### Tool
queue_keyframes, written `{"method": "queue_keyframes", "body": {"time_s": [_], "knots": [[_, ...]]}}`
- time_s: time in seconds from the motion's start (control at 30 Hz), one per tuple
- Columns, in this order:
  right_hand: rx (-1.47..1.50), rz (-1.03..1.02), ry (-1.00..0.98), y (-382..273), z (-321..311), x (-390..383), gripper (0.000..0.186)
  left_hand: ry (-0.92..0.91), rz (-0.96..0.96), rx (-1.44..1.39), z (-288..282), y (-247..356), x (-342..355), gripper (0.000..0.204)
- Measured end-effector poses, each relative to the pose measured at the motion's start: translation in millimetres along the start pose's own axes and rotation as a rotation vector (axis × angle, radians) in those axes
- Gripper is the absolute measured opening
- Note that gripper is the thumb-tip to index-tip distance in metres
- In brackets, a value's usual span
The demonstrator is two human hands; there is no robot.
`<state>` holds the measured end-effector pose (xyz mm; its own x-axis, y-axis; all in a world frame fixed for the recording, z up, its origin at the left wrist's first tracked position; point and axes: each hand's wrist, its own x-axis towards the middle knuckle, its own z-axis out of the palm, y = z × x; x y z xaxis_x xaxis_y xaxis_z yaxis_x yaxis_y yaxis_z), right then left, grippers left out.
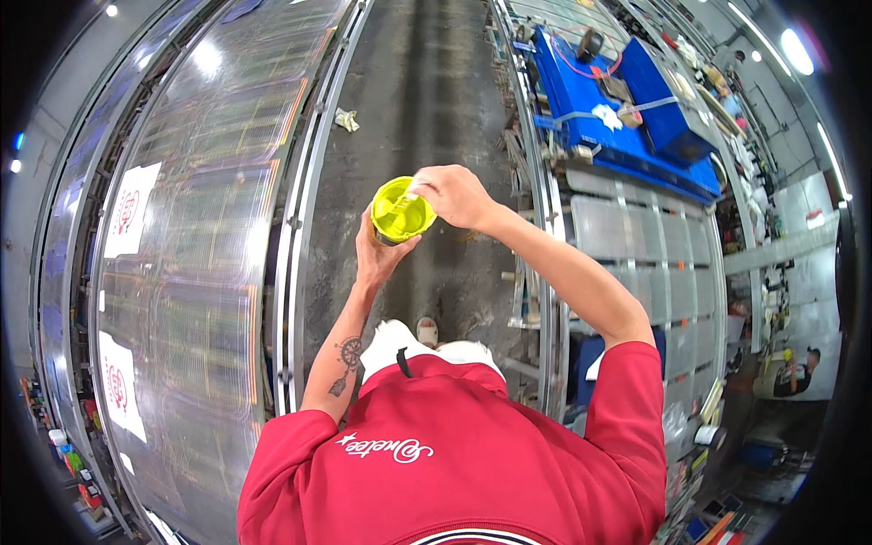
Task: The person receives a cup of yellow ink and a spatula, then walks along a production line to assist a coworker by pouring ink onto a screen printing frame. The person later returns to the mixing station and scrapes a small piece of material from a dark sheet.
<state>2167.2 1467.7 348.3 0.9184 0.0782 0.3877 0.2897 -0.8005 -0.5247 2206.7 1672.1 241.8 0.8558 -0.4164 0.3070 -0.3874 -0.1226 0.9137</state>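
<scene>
Left hand [380,256] is closed from below around a small yellow-green cup [401,213], holding it upright in the air over the grey floor [427,100]. Right hand [456,195] comes from the right side, its fingers pinched on a thin pale stick [406,197] that leans down into the open mouth of the cup. Both hands touch the cup area, between the long clear panels [195,263] and the blue machine [627,100].

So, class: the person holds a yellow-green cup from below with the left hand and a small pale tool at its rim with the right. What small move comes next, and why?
Probably lowering the pale tool deeper into the yellow-green cup: the right hand holds it at the rim, while the left hand supports the cup from below.
</scene>
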Motion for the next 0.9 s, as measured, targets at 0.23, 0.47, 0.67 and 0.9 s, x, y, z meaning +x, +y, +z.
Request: {"method": "queue_keyframes", "body": {"time_s": [0.23,0.47,0.67,0.9], "knots": [[-0.563,-0.417,-0.295,186,-67,247,0.007,0.088,0.107,-0.023,66,-76,253,0.09],[0.147,0.623,-0.23,423,-83,405,0.02,0.083,0.001,0.003,133,-134,540,0.093],[-0.369,-0.268,-0.004,525,-125,564,0.006,0.03,-0.056,0.039,189,-173,757,0.093],[-0.26,0.275,-0.189,756,-184,753,0.017,0.054,0.016,0.085,274,-266,1011,0.094]]}}
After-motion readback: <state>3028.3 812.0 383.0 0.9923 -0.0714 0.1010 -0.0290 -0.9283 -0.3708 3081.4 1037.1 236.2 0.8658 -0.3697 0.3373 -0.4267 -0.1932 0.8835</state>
